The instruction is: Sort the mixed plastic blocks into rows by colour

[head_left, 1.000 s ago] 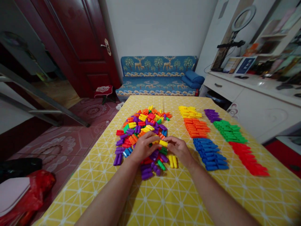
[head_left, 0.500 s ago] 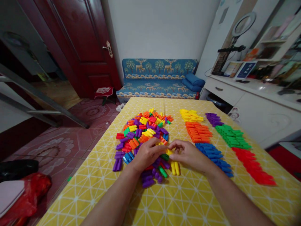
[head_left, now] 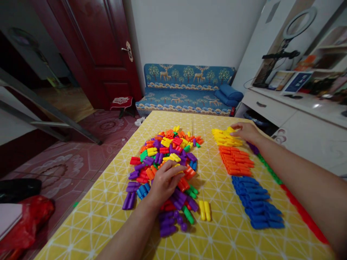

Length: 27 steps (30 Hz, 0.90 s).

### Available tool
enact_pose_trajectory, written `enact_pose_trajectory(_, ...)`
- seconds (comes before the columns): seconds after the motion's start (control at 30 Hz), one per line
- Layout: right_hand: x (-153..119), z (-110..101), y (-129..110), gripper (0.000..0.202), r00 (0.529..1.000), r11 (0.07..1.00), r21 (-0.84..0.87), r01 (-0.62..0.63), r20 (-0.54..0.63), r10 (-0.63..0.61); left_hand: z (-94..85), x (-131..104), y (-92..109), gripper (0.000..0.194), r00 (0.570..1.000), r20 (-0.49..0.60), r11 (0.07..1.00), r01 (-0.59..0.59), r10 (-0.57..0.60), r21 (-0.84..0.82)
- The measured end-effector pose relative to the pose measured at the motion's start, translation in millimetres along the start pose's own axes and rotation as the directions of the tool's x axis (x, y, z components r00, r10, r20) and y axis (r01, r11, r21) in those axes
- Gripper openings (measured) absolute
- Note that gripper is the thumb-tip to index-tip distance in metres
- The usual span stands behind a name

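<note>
My left hand (head_left: 166,182) rests over the mixed heap of plastic bullet-shaped building blocks (head_left: 159,160), its fingers bent. A yellow block (head_left: 177,166) shows in part at those fingertips, mostly hidden behind them. At the back right, my right hand (head_left: 245,131) pinches another yellow block (head_left: 230,130) on top of the stacked yellow blocks (head_left: 223,137). Two joined yellow bullets (head_left: 204,210) lie by themselves to the right of the heap. Some purple balls (head_left: 181,221) sit at its near edge.
Rows of orange blocks (head_left: 235,160) and blue blocks (head_left: 257,202) lie nearer me than the yellow stack. My right forearm partly covers the purple, green (head_left: 268,168) and red blocks (head_left: 303,213). A patterned yellow cloth (head_left: 108,216) covers the table; a blue sofa (head_left: 187,94) stands behind it.
My right hand has left the heap and carried a yellow block to the yellow stack at the back right. My left hand stays over the heap. The view has shifted slightly.
</note>
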State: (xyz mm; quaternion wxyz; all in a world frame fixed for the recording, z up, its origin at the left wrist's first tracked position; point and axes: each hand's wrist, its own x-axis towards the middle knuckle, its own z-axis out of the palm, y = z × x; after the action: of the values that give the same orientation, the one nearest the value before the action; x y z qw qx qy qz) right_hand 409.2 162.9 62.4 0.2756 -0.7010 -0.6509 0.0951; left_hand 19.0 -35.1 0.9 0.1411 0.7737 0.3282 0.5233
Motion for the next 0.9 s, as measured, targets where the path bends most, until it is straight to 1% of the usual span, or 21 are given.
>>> enact_pose_trajectory(0.13,11.6,16.7,-8.1,0.038,0.985,0.99,-0.083,0.111,0.139,-0.099,-0.1,0.9,0.3,0.022,1.0,-0.001,1.0,0.005,-0.005,-0.009)
enact_pose_trajectory(0.2,17.8,21.6,-9.5,0.039,0.976,0.98,-0.121,0.157,0.172,-0.135,-0.4,1.5,0.9,0.022,1.0,0.008,1.0,0.017,-0.017,-0.009)
enact_pose_trajectory(0.3,26.5,26.9,-6.6,0.042,0.97,0.97,-0.149,0.191,0.181,-0.163,-0.9,2.4,2.5,0.02,0.999,0.016,0.999,0.038,-0.038,-0.006)
enact_pose_trajectory(0.4,31.0,31.6,-3.0,0.042,0.962,0.966,-0.141,0.219,0.194,-0.19,-1.1,2.6,2.9,0.02,0.999,0.006,0.999,0.034,-0.034,-0.007)
enact_pose_trajectory(0.53,29.2,34.3,-3.3,0.04,0.962,0.962,-0.169,0.214,0.206,-0.178,-0.4,1.5,0.2,0.021,0.999,0.011,0.999,0.037,-0.037,-0.013)
enact_pose_trajectory(0.6,25.2,32.5,-6.8,0.04,0.969,0.963,-0.183,0.2,0.184,-0.167,-0.2,0.9,-0.7,0.022,0.999,0.011,0.999,0.04,-0.04,-0.014)
enact_pose_trajectory(0.7,11.0,27.7,-21.7,0.033,0.972,0.966,-0.129,0.222,0.103,-0.209,-1.2,0.5,0.9,0.026,0.998,0.006,0.998,0.055,-0.055,-0.014)
enact_pose_trajectory(0.77,-8.5,26.0,-40.9,0.028,0.964,0.964,-0.022,0.265,0.038,-0.264,-2.6,0.3,3.0,0.032,0.997,0.009,0.997,0.073,-0.073,-0.022)
enact_pose_trajectory(0.83,-39.2,28.0,-67.3,0.026,0.955,0.946,0.138,0.293,0.008,-0.297,-3.8,-0.4,3.8,0.038,0.995,0.01,0.995,0.097,-0.097,-0.033)
enact_pose_trajectory(0.9,-80.4,34.6,-97.2,0.027,0.947,0.905,0.317,0.285,0.051,-0.316,-3.6,-2.0,1.9,0.041,0.992,-0.008,0.991,0.126,-0.127,-0.046)
